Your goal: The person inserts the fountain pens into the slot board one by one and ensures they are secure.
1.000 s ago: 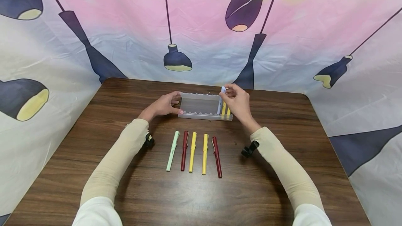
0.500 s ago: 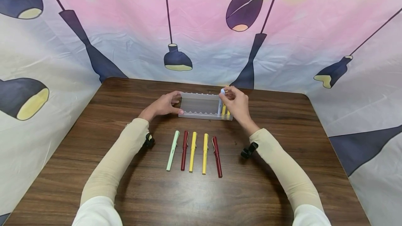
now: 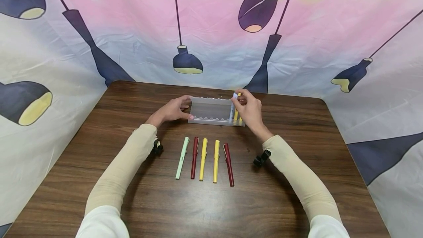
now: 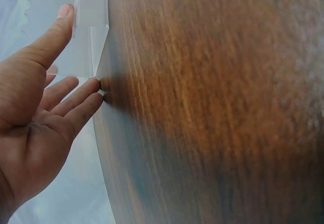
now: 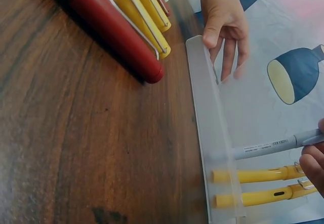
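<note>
A clear plastic pen rack (image 3: 211, 122) with scalloped edges stands near the back of the table. My left hand (image 3: 173, 109) holds its left end, thumb at the front corner and fingers behind; the left wrist view shows that hand (image 4: 45, 97) with its fingers nearly straight. My right hand (image 3: 250, 108) pinches the upper end of a pale blue pen (image 3: 232, 110), whose lower end sits in the rack. Beside it, two yellow pens (image 5: 263, 176) stand in the rack's right end, partly hidden by my right hand in the head view.
In front of the rack lies a row of pens: a mint green pen (image 3: 182, 158), a dark red pen (image 3: 194, 158), a yellow pen (image 3: 203, 159), another yellow pen (image 3: 216, 161) and a second dark red pen (image 3: 228, 165). A printed cloth (image 3: 218, 17) hangs behind the table (image 3: 158, 201).
The pale blue pen has sunk slightly into the rack with my right hand pinching it. My left hand and the row of pens stay in place.
</note>
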A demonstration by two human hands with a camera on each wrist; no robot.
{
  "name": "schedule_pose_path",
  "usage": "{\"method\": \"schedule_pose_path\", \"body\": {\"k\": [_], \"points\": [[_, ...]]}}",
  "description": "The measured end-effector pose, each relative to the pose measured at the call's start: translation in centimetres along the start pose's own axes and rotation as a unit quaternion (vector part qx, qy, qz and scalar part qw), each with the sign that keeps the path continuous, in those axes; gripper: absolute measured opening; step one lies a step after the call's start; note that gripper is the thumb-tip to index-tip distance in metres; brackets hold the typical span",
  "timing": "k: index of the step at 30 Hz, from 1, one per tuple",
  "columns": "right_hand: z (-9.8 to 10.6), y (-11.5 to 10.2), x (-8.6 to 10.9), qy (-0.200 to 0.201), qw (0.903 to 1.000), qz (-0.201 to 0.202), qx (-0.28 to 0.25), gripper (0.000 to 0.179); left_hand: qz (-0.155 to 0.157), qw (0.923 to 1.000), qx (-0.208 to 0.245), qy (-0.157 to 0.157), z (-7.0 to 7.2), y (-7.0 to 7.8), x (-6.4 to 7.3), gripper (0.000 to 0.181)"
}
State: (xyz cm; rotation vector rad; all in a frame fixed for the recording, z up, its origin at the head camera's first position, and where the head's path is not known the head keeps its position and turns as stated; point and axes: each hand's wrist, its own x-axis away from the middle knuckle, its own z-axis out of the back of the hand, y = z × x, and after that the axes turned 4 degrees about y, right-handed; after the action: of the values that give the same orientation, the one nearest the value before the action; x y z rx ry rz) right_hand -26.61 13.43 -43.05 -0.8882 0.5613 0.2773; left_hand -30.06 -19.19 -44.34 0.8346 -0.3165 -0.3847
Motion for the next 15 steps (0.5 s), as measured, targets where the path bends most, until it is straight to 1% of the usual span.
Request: {"method": "schedule_pose_path", "body": {"k": [5,15], "points": [[0.19,-0.09,-0.14,-0.009,0.9997,0.014,0.015,0.026,0.000,1.0000,0.002,0.001,-0.03,0.01,-0.02,0.092],[0.49,-0.19,-0.78,-0.023,0.9987,0.014,0.043,0.030,0.000,1.0000,0.000,0.003,-0.04,0.03,-0.01,0.093]]}}
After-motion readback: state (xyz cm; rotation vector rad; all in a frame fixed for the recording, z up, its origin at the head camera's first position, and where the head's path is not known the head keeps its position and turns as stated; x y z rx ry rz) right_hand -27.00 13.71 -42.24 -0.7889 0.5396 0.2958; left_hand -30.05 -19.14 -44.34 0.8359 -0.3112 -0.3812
